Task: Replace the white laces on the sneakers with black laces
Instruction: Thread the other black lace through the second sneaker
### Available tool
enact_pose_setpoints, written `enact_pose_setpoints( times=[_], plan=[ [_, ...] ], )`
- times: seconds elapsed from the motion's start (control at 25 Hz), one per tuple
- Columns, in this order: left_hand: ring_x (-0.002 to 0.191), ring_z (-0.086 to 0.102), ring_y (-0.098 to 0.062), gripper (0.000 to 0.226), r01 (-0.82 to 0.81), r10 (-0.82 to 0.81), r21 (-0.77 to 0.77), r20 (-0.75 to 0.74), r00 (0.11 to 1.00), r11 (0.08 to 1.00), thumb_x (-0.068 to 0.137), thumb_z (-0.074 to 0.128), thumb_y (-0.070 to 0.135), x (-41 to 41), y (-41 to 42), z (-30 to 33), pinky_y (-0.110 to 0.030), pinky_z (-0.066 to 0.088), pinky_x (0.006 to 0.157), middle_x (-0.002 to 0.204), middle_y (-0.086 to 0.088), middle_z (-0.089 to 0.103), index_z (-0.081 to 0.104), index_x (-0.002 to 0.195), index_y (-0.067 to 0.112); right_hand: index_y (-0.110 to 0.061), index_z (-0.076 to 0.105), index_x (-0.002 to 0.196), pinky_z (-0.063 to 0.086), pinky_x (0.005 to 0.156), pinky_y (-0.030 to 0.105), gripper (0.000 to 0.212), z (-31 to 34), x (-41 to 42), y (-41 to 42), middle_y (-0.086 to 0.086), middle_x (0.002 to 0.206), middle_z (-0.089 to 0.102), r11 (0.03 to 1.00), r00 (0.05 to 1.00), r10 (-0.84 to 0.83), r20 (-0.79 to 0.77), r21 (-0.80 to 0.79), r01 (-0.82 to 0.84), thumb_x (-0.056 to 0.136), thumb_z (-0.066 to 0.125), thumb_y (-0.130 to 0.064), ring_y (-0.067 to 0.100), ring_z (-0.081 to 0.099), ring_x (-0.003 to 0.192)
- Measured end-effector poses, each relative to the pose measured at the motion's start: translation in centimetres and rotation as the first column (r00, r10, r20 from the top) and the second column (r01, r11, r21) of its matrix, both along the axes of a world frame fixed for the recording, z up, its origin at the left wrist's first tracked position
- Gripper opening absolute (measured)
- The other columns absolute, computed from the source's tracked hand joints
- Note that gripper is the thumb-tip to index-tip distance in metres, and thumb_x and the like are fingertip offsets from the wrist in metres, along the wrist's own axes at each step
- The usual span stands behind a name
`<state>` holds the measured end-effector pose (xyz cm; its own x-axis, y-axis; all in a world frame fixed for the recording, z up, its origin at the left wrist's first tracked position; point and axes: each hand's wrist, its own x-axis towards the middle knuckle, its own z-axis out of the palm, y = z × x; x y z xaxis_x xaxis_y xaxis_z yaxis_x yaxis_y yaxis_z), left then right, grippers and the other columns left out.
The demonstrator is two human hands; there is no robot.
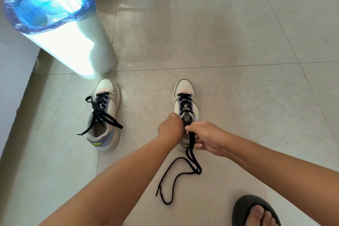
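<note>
- Your right hand (203, 136) pinches the black lace (191, 140) at the collar of the right-side sneaker (185, 101), fingers curled round both strands; looks like you're keeping tension so the crossings stay snug.
- Your left hand (171, 127) is curled at the top eyelets on the shoe's left edge. Fingertips are hidden behind the knuckles, so what they grip is unclear; probably steadying the tongue or feeding the lace.
- The lace's free ends trail from your right hand onto the tile floor (238, 51) and loop back toward you, tips lying loose; slack left out for the remaining eyelets or the bow, I'd judge.
- The shoe sits toe away from you, heel near, so the eyelets face you.
- The left-side sneaker (105, 113) is well apart, already laced in black with its ends (102, 115) splayed loose and apparently untied.
- No white laces in view.
- A bin (73, 42) with a blue liner stands just beyond the left-side sneaker.
- A foot in a black slipper (255, 211) is at the bottom right.
- Task looks near the end: upper eyelets and tying remain.
</note>
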<state>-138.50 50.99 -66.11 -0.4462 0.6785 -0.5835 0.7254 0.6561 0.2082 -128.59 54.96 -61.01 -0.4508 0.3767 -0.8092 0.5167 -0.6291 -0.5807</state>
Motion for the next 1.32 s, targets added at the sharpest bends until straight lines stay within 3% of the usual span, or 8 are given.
enact_pose_setpoints(
  times=[0.2, 0.4, 0.64, 0.84, 1.04, 1.2, 1.24, 1.32],
  plan=[
    [0.109, 0.059, -0.03, 0.038, 0.157, -0.162, -0.067, -0.07, 0.984, 0.985, 0.092, 0.046, 0.004, 0.3, 0.4, 0.6, -0.035, 0.049, 0.078, 0.13, -0.013, 0.047, 0.039, 0.129, -0.001, -0.015, 0.047, 0.064, 0.025, 0.043, 0.021, 0.031, 0.2, 0.4, 0.0, -0.001, 0.052, 0.037, 0.999, 0.999, 0.033, -0.006, -0.001, -0.033, 0.095, 0.048, -0.014, 0.009, 0.03, 0.044],
    [0.102, 0.058, -0.031, 0.041, 0.162, -0.156, 0.101, -0.07, 0.985, 0.982, 0.098, 0.038, 0.03, -1.4, -1.0, 1.1, -0.036, 0.04, 0.065, 0.122, -0.01, 0.047, 0.033, 0.131, 0.007, -0.014, 0.055, 0.073, 0.034, 0.065, 0.028, 0.026, 0.8, 2.3, 2.2, 0.008, 0.072, 0.05, 0.847, 0.965, 0.185, 0.188, 0.467, -0.254, 0.094, 0.048, -0.028, 0.016, 0.044, 0.068],
    [0.092, 0.049, -0.018, 0.038, 0.394, -0.433, 0.458, -0.02, 0.901, 0.797, 0.093, 0.053, 0.035, -2.8, -0.9, 1.8, -0.028, 0.038, 0.064, 0.109, -0.004, 0.044, 0.052, 0.126, 0.016, -0.01, 0.061, 0.068, 0.053, 0.069, 0.024, 0.035, 3.7, 2.5, 5.8, 0.005, 0.072, 0.064, 0.94, 0.965, 0.163, -0.208, 0.33, -0.088, 0.097, 0.045, -0.022, 0.014, 0.06, 0.07],
    [0.075, 0.052, -0.013, 0.027, -0.28, -0.008, 0.531, 0.475, 0.88, 0.8, 0.097, 0.048, 0.017, -3.9, 1.8, 3.5, -0.021, 0.04, 0.07, 0.076, 0.006, 0.056, 0.067, 0.079, 0.011, -0.016, 0.053, 0.066, 0.042, 0.057, 0.026, 0.031, 4.4, 1.3, 9.3, 0.001, 0.064, 0.057, 0.987, 0.96, -0.06, -0.273, 0.13, 0.099, 0.095, 0.048, -0.025, 0.013, 0.052, 0.062],
    [0.048, 0.052, -0.012, 0.028, -0.405, 0.049, 0.45, 0.619, 0.784, 0.796, 0.097, 0.05, 0.025, -8.9, 2.8, 6.7, -0.023, 0.045, 0.045, 0.061, -0.005, 0.058, 0.067, 0.078, 0.012, -0.023, 0.062, 0.056, 0.048, 0.067, 0.028, 0.037, 5.6, 2.0, 12.9, -0.006, 0.072, 0.063, 0.93, 0.984, 0.031, -0.176, 0.366, 0.036, 0.091, 0.057, -0.031, 0.011, 0.059, 0.076],
    [0.046, 0.058, -0.014, 0.021, -0.873, 0.305, 0.197, 0.884, 0.355, 0.446, 0.096, 0.053, 0.017, -12.3, 5.1, 7.7, -0.022, 0.053, 0.045, 0.074, -0.015, 0.056, 0.058, 0.089, -0.002, -0.009, 0.062, 0.102, 0.043, 0.083, 0.032, 0.028, 4.4, 1.0, 15.4, 0.006, 0.1, 0.057, 0.508, 0.949, -0.192, 0.25, 0.853, -0.122, 0.093, 0.054, -0.034, 0.02, 0.055, 0.094],
    [0.05, 0.059, -0.018, 0.019, -0.917, 0.385, 0.096, 0.887, 0.255, 0.386, 0.095, 0.054, 0.015, -12.4, 5.2, 7.2, -0.026, 0.055, 0.047, 0.078, -0.017, 0.052, 0.052, 0.096, -0.004, -0.008, 0.06, 0.104, 0.041, 0.086, 0.033, 0.028, 3.9, 0.7, 15.1, 0.007, 0.103, 0.054, 0.467, 0.928, -0.201, 0.312, 0.864, -0.19, 0.093, 0.054, -0.033, 0.023, 0.053, 0.097],
    [0.057, 0.053, -0.021, 0.021, -0.847, 0.572, -0.027, 0.748, 0.335, 0.531, 0.095, 0.054, 0.017, -11.5, 4.2, 5.1, -0.03, 0.054, 0.051, 0.075, -0.014, 0.046, 0.048, 0.098, -0.002, -0.009, 0.057, 0.086, 0.042, 0.07, 0.03, 0.021, 2.2, 0.1, 13.0, 0.006, 0.084, 0.054, 0.611, 0.902, -0.014, 0.432, 0.718, -0.335, 0.092, 0.053, -0.029, 0.021, 0.052, 0.076]
  ],
)
